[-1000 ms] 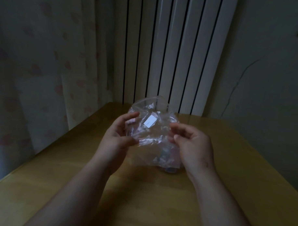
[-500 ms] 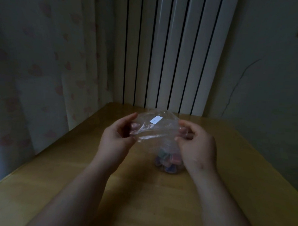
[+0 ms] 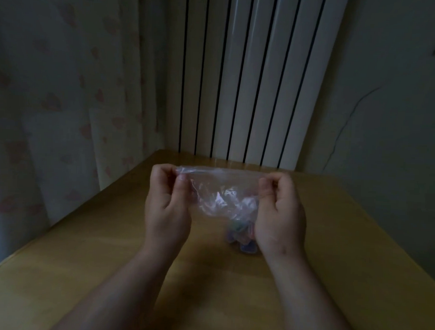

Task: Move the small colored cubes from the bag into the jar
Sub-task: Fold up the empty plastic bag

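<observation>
Both hands hold a clear plastic bag [image 3: 220, 192] stretched between them above a wooden table [image 3: 89, 264]. The left hand [image 3: 167, 202] pinches the bag's top left corner between thumb and fingers, and the right hand [image 3: 280, 211] pinches the top right corner the same way, so each grip is narrow and closed on the plastic. The bag's top edge runs taut and nearly level from one pinch to the other. Below that edge the film sags and crumples, and the small colored cubes [image 3: 241, 236] sit bunched at its lowest part, under and just inside the right hand's grip, low over the table; whether they touch the wood cannot be told. No jar can be made out in the dim light. To the left of the left grip the table's edge runs diagonally, with a patterned curtain [image 3: 65, 105] close behind it. Beyond both grips the table's far edge meets a white ribbed radiator [image 3: 251, 79]. Right of the right grip the tabletop lies bare out to its right edge, with a plain wall [image 3: 385, 121] behind. Toward the person, beneath the forearms, the wood is also open. No label or writing can be read on the bag.
</observation>
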A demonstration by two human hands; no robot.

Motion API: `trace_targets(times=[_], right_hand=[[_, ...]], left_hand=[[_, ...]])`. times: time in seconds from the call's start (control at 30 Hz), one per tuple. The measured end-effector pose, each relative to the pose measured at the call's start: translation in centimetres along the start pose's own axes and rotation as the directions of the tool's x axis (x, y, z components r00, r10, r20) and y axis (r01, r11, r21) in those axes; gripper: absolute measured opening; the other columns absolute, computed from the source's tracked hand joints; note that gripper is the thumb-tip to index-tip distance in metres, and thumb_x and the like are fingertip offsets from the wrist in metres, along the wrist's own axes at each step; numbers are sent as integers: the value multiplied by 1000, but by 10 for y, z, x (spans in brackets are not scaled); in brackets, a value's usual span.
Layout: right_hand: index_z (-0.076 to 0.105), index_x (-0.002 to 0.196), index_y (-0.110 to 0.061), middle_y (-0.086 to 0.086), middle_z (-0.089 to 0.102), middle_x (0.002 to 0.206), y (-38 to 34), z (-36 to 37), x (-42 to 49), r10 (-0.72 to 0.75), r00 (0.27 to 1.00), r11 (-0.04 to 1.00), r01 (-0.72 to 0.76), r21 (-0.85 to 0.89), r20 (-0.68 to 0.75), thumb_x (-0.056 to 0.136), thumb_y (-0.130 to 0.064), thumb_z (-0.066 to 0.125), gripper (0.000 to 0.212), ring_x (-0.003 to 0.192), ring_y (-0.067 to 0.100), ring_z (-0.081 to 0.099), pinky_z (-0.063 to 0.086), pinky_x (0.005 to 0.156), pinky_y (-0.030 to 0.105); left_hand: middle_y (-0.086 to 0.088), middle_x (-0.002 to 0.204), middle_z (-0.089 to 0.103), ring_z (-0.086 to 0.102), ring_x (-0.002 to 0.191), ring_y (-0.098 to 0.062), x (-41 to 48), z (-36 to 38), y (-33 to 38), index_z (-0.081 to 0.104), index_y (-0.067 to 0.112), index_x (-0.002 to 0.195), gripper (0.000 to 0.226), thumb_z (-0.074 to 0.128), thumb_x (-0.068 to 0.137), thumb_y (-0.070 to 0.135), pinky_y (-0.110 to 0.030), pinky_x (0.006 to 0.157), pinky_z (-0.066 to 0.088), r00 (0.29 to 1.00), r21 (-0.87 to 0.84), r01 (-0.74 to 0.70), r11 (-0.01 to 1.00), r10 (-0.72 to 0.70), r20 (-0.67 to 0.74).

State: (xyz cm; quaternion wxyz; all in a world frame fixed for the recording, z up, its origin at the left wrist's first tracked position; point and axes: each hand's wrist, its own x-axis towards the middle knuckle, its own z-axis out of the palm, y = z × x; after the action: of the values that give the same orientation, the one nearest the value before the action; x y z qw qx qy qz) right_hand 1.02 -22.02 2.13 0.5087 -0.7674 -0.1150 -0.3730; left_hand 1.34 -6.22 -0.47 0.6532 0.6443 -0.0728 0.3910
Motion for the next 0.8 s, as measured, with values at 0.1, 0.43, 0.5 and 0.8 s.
trace_targets(times=[0.1, 0.43, 0.5, 0.8], right_hand=[[50, 87, -26, -11, 52, 64, 3, 3, -2, 0, 999, 999, -3, -55, -53, 98, -29, 46, 12, 62, -10, 51, 38, 48, 12], [59, 80, -19, 9, 68, 78, 8, -1, 5, 269, 956, 957, -279, 84, 115, 89, -49, 57, 32, 71, 27, 66, 54, 56, 37], [60, 83, -8, 22, 67, 86, 8, 0, 3, 300, 941, 940, -320, 122, 156, 87, -49, 58, 41, 77, 41, 64, 54, 61, 52], [55, 77, -11, 1, 58, 70, 11, -2, 7, 212, 976, 972, -207, -114, 42, 96, -29, 51, 27, 59, 12, 51, 35, 47, 20]], left_hand=[[4, 75, 62, 57, 59, -9, -5, 5, -1, 49, 35, 90, 19, 49, 101, 20, -31, 50, 49, 1000, 93, -3, 996, 5, -20], [0, 85, 69, 68, 70, -16, -4, 7, 2, 62, 28, 95, 11, 53, 100, 25, -36, 60, 59, 968, -61, 246, 967, -248, -25], [-5, 92, 70, 71, 77, -20, -2, 5, 3, 63, 25, 100, 11, 52, 100, 26, -38, 66, 61, 956, -128, 291, 948, -294, -7], [3, 88, 69, 69, 72, -14, -2, 1, 5, 60, 27, 91, 24, 60, 93, 3, -31, 58, 56, 964, -57, 222, 973, -211, 165]])
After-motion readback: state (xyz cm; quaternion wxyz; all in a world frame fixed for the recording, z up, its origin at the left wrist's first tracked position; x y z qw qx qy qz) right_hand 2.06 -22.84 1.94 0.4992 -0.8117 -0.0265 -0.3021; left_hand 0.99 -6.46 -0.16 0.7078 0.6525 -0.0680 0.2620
